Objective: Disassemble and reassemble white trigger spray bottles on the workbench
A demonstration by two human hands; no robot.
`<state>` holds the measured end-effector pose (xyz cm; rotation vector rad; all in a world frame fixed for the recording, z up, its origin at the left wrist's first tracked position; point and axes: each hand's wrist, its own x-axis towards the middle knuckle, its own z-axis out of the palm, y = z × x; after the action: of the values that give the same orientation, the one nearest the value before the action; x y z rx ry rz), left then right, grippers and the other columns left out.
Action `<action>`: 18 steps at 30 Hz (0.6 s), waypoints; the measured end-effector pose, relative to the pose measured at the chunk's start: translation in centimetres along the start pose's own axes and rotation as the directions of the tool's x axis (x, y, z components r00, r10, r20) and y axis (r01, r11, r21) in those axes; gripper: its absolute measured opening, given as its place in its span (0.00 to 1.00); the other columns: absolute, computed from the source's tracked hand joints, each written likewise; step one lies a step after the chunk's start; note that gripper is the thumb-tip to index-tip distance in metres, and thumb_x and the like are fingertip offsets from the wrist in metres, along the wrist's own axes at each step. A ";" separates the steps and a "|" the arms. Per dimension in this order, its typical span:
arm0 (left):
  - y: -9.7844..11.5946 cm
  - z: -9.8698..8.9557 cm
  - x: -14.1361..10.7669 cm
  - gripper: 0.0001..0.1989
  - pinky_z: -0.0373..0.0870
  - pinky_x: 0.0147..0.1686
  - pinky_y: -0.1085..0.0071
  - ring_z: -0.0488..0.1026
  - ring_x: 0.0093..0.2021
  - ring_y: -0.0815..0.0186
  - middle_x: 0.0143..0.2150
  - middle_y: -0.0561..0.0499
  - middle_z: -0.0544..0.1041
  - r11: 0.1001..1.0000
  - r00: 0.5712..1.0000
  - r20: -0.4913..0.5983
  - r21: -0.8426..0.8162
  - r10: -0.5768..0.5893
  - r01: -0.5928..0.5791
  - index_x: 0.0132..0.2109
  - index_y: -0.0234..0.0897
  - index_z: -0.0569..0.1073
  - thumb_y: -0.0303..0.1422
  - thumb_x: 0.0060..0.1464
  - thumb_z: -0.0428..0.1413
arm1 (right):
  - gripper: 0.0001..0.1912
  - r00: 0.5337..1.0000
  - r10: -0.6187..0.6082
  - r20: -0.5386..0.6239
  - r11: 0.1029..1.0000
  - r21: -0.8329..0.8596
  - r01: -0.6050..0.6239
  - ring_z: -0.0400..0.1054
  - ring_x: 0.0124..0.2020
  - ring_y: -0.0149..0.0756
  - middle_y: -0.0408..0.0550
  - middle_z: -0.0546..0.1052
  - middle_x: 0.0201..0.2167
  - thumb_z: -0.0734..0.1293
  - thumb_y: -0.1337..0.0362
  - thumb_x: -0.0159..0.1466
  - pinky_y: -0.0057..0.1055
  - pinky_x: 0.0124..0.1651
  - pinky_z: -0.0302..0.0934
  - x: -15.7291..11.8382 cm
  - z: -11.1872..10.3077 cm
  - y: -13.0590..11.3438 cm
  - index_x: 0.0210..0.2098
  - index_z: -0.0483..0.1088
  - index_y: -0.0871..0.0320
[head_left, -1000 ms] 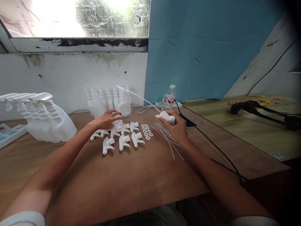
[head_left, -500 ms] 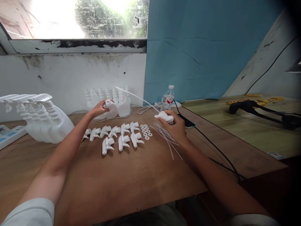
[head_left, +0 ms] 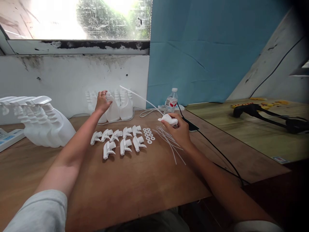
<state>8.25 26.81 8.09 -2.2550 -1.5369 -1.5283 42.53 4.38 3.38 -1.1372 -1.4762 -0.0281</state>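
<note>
White bottle (head_left: 112,110) now upright

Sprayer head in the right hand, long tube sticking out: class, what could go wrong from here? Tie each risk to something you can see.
The long curved tube reaches far from the sprayer head in the right hand; it might catch the bottles behind.

The left hand is at a white bottle close beside others, so a nudge could topple one.

The loose thin tubes lie by the right hand and could get swept aside.
</note>
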 end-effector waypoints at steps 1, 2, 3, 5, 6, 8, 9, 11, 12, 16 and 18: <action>-0.1 0.1 -0.1 0.33 0.64 0.56 0.57 0.62 0.59 0.51 0.58 0.37 0.60 1.000 1.000 -0.002 0.009 0.013 -0.013 0.59 0.32 0.62 0.25 0.44 0.60 | 0.18 1.000 0.017 0.001 1.000 0.011 -0.017 0.69 0.35 0.37 0.47 0.76 0.37 0.70 0.53 0.58 0.29 0.35 0.61 0.0 0.0 -0.1 0.43 0.70 0.57; -0.2 0.2 -0.2 0.33 0.63 0.57 0.56 0.61 0.61 0.51 0.59 0.37 0.59 1.000 1.000 -0.003 0.015 0.021 -0.021 0.60 0.32 0.61 0.25 0.45 0.60 | 0.20 0.999 0.035 0.001 0.999 0.024 -0.035 0.69 0.35 0.37 0.48 0.76 0.37 0.70 0.53 0.58 0.30 0.35 0.61 0.0 0.0 -0.1 0.45 0.70 0.57; -0.2 0.3 -0.3 0.33 0.62 0.58 0.56 0.60 0.61 0.50 0.59 0.36 0.58 0.999 1.000 0.000 0.021 0.027 -0.027 0.60 0.32 0.61 0.25 0.46 0.59 | 0.21 0.999 0.054 0.003 0.998 0.035 -0.054 0.70 0.35 0.37 0.48 0.76 0.38 0.70 0.53 0.58 0.30 0.34 0.61 -0.1 0.0 -0.2 0.46 0.69 0.56; -0.3 0.4 -0.5 0.33 0.60 0.59 0.54 0.59 0.62 0.49 0.60 0.35 0.58 0.999 0.999 0.014 0.026 0.035 -0.035 0.61 0.32 0.60 0.25 0.48 0.58 | 0.21 0.996 0.086 0.006 0.995 0.046 -0.086 0.70 0.35 0.37 0.48 0.76 0.37 0.70 0.53 0.58 0.30 0.34 0.62 -0.1 0.0 -0.3 0.46 0.68 0.56; -0.3 0.4 -0.6 0.33 0.59 0.59 0.54 0.59 0.62 0.49 0.60 0.35 0.57 0.999 0.999 0.024 0.028 0.040 -0.040 0.62 0.32 0.59 0.25 0.48 0.57 | 0.20 0.995 0.095 0.007 0.994 0.048 -0.095 0.70 0.34 0.37 0.47 0.76 0.36 0.70 0.53 0.58 0.30 0.35 0.62 -0.1 0.0 -0.4 0.46 0.68 0.56; -0.2 0.3 -0.8 0.35 0.57 0.60 0.53 0.59 0.62 0.49 0.61 0.34 0.56 0.997 0.997 0.044 0.042 0.056 -0.058 0.64 0.32 0.56 0.24 0.49 0.56 | 0.19 0.995 0.100 0.003 0.994 0.047 -0.100 0.70 0.35 0.37 0.47 0.76 0.36 0.70 0.53 0.58 0.30 0.35 0.62 -0.1 0.0 -0.4 0.44 0.68 0.56; -0.2 0.3 -0.9 0.37 0.57 0.60 0.53 0.59 0.62 0.49 0.61 0.34 0.56 0.996 0.997 0.048 0.057 0.066 -0.069 0.65 0.32 0.54 0.23 0.49 0.55 | 0.18 0.995 0.098 0.000 0.994 0.043 -0.098 0.70 0.35 0.37 0.47 0.76 0.36 0.69 0.53 0.58 0.31 0.36 0.61 -0.1 0.0 -0.4 0.43 0.68 0.56; 0.1 0.1 -1.2 0.38 0.57 0.60 0.52 0.58 0.62 0.47 0.62 0.34 0.54 0.992 0.996 0.033 0.093 0.084 -0.087 0.66 0.32 0.52 0.22 0.48 0.55 | 0.18 0.995 0.097 -0.004 0.995 0.031 -0.097 0.69 0.35 0.37 0.47 0.75 0.36 0.69 0.52 0.58 0.31 0.36 0.61 -0.1 0.0 -0.3 0.43 0.68 0.56; 0.4 -0.1 -1.4 0.38 0.57 0.59 0.52 0.57 0.63 0.46 0.62 0.34 0.54 0.990 0.996 0.016 0.105 0.092 -0.093 0.66 0.33 0.53 0.22 0.48 0.55 | 0.18 0.995 0.101 -0.006 0.995 0.027 -0.100 0.69 0.34 0.36 0.46 0.74 0.36 0.69 0.52 0.58 0.30 0.36 0.61 -0.1 0.0 -0.2 0.42 0.68 0.56; 2.0 -1.0 -3.0 0.32 0.60 0.58 0.53 0.55 0.63 0.48 0.62 0.36 0.54 0.988 0.990 -0.042 0.073 0.137 -0.134 0.63 0.36 0.57 0.25 0.51 0.54 | 0.17 0.991 0.132 -0.007 0.990 0.053 -0.132 0.67 0.34 0.35 0.46 0.73 0.36 0.69 0.52 0.58 0.30 0.36 0.60 -0.1 0.1 0.1 0.42 0.69 0.56; 3.5 -1.3 -4.6 0.28 0.63 0.55 0.55 0.59 0.60 0.51 0.60 0.36 0.56 0.984 0.984 -0.039 0.010 0.176 -0.176 0.61 0.37 0.58 0.26 0.53 0.53 | 0.16 0.990 0.139 -0.015 0.987 0.077 -0.138 0.67 0.35 0.35 0.45 0.73 0.36 0.68 0.52 0.59 0.30 0.37 0.60 -0.1 0.2 0.1 0.41 0.70 0.56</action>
<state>9.62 21.08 7.13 -2.2718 -1.2910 -1.5073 42.44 4.48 3.20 -1.1721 -1.3657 0.1110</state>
